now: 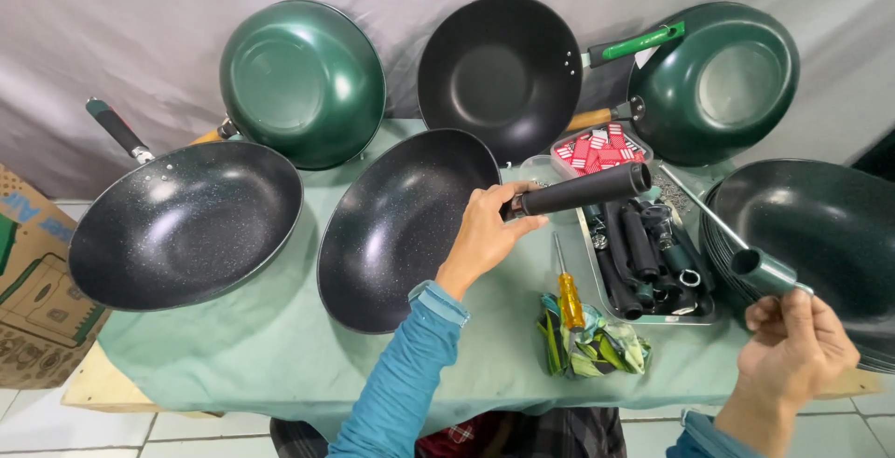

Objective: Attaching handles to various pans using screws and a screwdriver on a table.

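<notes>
— What holds what on the green-clothed table [280, 355]?

— The metal tray [597, 290] holds black pan handles [634, 253]; behind it, a clear plastic box [559, 155] holds small red-and-white packets [601, 152].

— And the handles in hand?

— The long matte black cylindrical handle [583, 190] lies level by the rim of the handleless black non-stick wok [396, 230]. The left hand [485, 234], arm stretched forward, has fingers curled round its near end. The right hand [792, 341], raised beside the stacked dark pans [830, 234], pinches a green tubular handle [766, 272], hollow end showing.

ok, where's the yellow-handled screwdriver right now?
In the head view, the screwdriver lies on the green tablecloth at centre-right, between the black wok and the metal tray, just above a crumpled rag.
</notes>
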